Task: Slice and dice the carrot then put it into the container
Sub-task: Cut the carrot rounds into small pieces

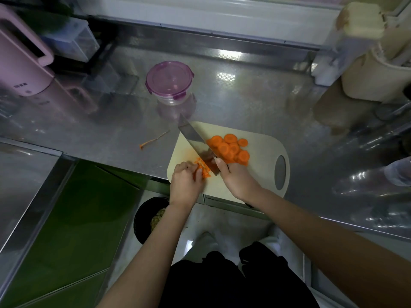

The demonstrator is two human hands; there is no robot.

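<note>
Past the far left corner of the cutting board (264,165), on the surface (255,96), stands the container (169,82) with its purple lid on. On the board's near left part, the left hand (185,183) holds a small bunch of carrot bits (203,168), fingers curled and pressed together on them. The knife (196,144) stands just right of them, and the right hand (235,178) has its fingers wrapped round the handle. The round carrot slices (231,148) wait on the board's middle. Keep the fingertips tucked back, chop straight down, and make small, even bits.
</note>
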